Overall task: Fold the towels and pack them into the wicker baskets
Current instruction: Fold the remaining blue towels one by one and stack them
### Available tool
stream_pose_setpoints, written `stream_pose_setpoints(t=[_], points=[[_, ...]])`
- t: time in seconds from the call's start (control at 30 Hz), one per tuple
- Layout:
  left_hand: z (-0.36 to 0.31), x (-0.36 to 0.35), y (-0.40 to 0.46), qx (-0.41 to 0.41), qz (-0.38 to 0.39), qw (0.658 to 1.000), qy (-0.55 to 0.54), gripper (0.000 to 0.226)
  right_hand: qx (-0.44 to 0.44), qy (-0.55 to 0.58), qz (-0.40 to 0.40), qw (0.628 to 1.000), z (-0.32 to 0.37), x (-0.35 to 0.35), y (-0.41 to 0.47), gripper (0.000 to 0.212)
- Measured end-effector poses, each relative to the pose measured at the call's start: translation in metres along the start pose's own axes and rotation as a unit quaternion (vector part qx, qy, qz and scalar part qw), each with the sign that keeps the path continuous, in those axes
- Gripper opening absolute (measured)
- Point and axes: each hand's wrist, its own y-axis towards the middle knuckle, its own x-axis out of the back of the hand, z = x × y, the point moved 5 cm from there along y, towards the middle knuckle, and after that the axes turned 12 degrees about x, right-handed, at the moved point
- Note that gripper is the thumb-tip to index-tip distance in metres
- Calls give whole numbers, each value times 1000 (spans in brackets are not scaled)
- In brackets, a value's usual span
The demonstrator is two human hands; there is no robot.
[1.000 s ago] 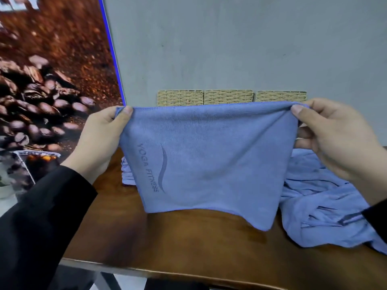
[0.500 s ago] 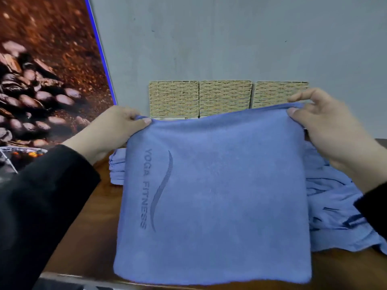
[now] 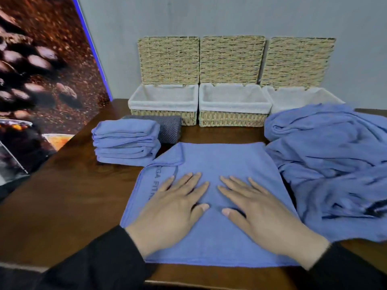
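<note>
In the head view, a blue towel point(image 3: 219, 197) is seen spread flat on the dark wooden table point(image 3: 69, 197), with its far left corner turned over onto itself and dark printed lettering partly shown along its left edge. Both hands are laid palm down on the middle of this towel, side by side and slightly apart: the left hand point(image 3: 169, 210) and the right hand point(image 3: 261, 212) are pressed flat with fingers straight and spread, nothing being grasped by either. Black sleeves are worn on both arms. To the left of the flat towel, a stack of folded blue towels point(image 3: 125, 142) is placed on the table, and a folded dark grey cloth point(image 3: 167, 128) is set just behind and beside that stack. To the right, a loose heap of unfolded blue towels point(image 3: 330, 160) is piled, touching the flat towel's right edge. Along the back of the table, against the grey wall, three wicker baskets are lined up with white fabric liners and lids raised upright: the left basket point(image 3: 163, 116), the middle basket point(image 3: 232, 119), and the right basket point(image 3: 301, 97), whose front is hidden by the heap. A coffee-bean poster point(image 3: 41, 65) is seen at the left.
</note>
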Motion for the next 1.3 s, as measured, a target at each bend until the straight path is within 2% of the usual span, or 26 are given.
stream_pose_setpoints(t=[0.07, 0.13, 0.2, 0.27, 0.3, 0.4, 0.47, 0.57, 0.73, 0.83, 0.97, 1.07, 1.13, 1.2, 1.3], points=[[10, -4, -4, 1, 0, 1000, 2, 79, 5, 6, -41, 999, -6, -1, -5, 75], [17, -1, -4, -3, -12, 1000, -25, 79, 19, 44, -85, 995, -3, 8, -9, 61], [17, 8, -10, -22, -40, 998, -54, 68, 78, 77, -123, 986, 8, 20, -13, 40], [11, 20, -24, -76, -69, 991, -86, 43, 153, 86, -97, 980, 26, 25, -19, 28], [7, 23, -32, -104, -54, 988, -102, 37, 171, 77, -64, 980, 33, 23, -23, 30], [0, 17, -54, -145, 4, 985, -99, 46, 150, 14, -7, 989, 36, 13, -31, 46], [-1, 12, -60, -154, 6, 985, -83, 53, 145, -12, -26, 989, 40, 10, -32, 41], [3, 19, -54, -118, 41, 985, -116, 53, 147, -16, -48, 988, 45, 12, -32, 33], [17, 24, -28, -91, 30, 993, -67, 45, 135, -9, -49, 990, 44, 8, -33, 33], [8, 28, -44, -108, 20, 989, -102, 49, 139, -30, -48, 989, 48, 10, -31, 21], [-12, 21, -62, -116, 19, 992, -41, 59, 117, -64, -83, 988, 56, 11, -27, 12], [-18, 20, -58, -87, -42, 995, -16, 38, 76, -59, -142, 985, 57, 18, -23, 12], [-14, 22, -53, -51, -62, 997, -9, 35, 54, -68, -165, 983, 52, 24, -23, 8], [6, 27, -51, -5, -66, 997, -32, 38, 36, -70, -117, 990, 47, 27, -26, 15], [45, 41, -49, 34, -54, 994, -91, 30, -9, -68, 21, 997, 26, 31, -35, 30]])
